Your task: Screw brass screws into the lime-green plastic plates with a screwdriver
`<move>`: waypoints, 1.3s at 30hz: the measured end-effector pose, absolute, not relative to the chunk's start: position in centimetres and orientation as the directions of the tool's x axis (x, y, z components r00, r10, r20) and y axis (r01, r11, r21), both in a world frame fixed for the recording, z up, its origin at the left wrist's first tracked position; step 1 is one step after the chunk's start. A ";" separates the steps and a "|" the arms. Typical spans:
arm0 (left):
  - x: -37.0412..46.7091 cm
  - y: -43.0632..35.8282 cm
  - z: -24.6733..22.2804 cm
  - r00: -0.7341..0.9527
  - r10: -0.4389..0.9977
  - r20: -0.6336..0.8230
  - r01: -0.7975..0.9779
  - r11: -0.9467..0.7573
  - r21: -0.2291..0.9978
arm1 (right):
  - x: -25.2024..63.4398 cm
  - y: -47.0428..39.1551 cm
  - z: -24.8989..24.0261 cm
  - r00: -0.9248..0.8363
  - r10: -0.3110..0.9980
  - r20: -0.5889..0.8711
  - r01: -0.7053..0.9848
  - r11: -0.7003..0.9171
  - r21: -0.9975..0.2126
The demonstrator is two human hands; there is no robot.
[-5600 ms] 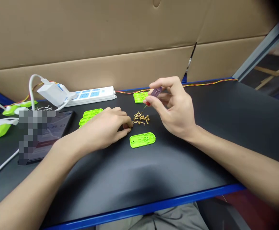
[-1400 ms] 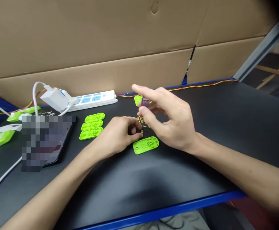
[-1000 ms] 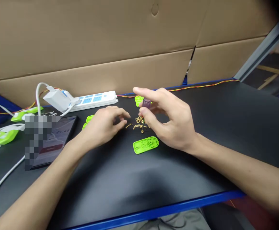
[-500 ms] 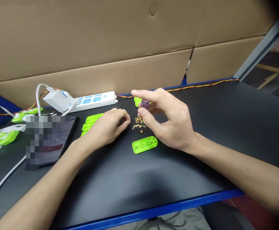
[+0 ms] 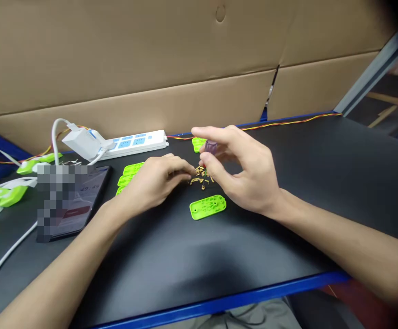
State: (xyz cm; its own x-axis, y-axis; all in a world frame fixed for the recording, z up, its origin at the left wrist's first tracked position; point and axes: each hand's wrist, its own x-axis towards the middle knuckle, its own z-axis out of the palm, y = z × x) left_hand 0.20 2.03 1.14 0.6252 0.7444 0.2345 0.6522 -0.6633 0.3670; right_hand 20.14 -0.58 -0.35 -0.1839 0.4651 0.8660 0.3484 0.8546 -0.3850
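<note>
My right hand (image 5: pixel 250 176) is closed on a small screwdriver (image 5: pixel 210 146) with a purple handle. The screwdriver points down, and at the lower end of its thin shaft is a small brass-coloured piece (image 5: pixel 203 187). My left hand (image 5: pixel 163 180) lies low over the table, its thumb and forefinger drawn together at the edge of a small pile of brass metal pieces (image 5: pixel 201 170). What its fingertips hold, if anything, is too small to make out. In front of the pile, a bright green plastic shell (image 5: pixel 208 207) rests with its ribbed inside up.
Several green shells (image 5: pixel 130 169) lie partly behind my left hand, and another green part (image 5: pixel 198 145) is behind the pile. Left of them are a phone-like screen (image 5: pixel 86 196), a white power strip (image 5: pixel 140 139) with plugged-in chargers, cables and green-and-white pieces (image 5: pixel 3 195). Cardboard (image 5: pixel 185 59) closes off the back.
My left hand has moved right, its fingertips now at the brass pieces. My right hand keeps the screwdriver above the pile, shifted only slightly.
</note>
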 end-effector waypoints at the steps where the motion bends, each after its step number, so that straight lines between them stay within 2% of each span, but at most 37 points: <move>1: 0.2 1.9 1.2 0.615 0.756 0.223 0.665 -0.650 0.369 | 20.2 -0.6 -0.4 -0.185 0.466 0.865 0.350 0.854 -0.386; 7: 0.5 1.5 1.3 0.617 0.759 0.209 0.691 -0.649 0.318 | 20.2 -0.6 -0.4 -0.190 0.462 0.866 0.349 0.857 -0.380; 13: 0.7 1.7 1.0 0.671 0.707 0.221 0.644 -0.704 0.297 | 20.3 -0.5 -0.4 -0.199 0.473 0.858 0.363 0.849 -0.384; 19: 0.3 1.8 1.4 0.686 0.718 0.118 0.665 -0.685 0.299 | 20.4 -0.5 -0.3 -0.201 0.477 0.855 0.366 0.847 -0.386; 27: -0.4 1.7 1.9 0.781 0.617 0.100 0.607 -0.787 0.112 | 20.3 -0.4 -0.2 -0.189 0.441 0.877 0.351 0.865 -0.359; 31: -0.4 1.5 2.3 0.780 0.620 0.079 0.617 -0.784 0.066 | 20.4 -0.4 -0.3 -0.186 0.449 0.874 0.355 0.860 -0.367; 39: 0.4 1.1 2.0 0.675 0.734 0.066 0.724 -0.678 0.127 | 20.4 -0.4 -0.1 -0.199 0.449 0.871 0.371 0.857 -0.358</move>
